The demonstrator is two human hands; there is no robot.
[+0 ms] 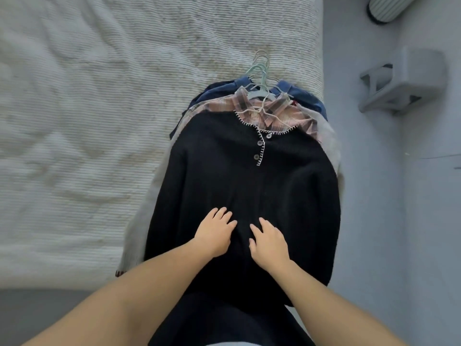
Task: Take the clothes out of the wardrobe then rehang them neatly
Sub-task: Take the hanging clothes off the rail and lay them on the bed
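Note:
A stack of clothes on hangers lies on the bed near its right edge. On top is a black cardigan (249, 176) with white stitched trim and grey buttons. Under it show a pink plaid shirt (282, 116), a pale grey garment (326, 136) and a blue garment (299, 93). Several pale green and white hangers (260, 78) stick out at the far end. My left hand (214, 233) and my right hand (268, 242) rest flat on the cardigan's lower half, fingers spread, holding nothing.
The bed (99, 121) has a cream ribbed cover and stretches to the left. To the right is grey floor, with a grey plastic holder (404, 83) and a ribbed cylinder (389, 8) lying on it.

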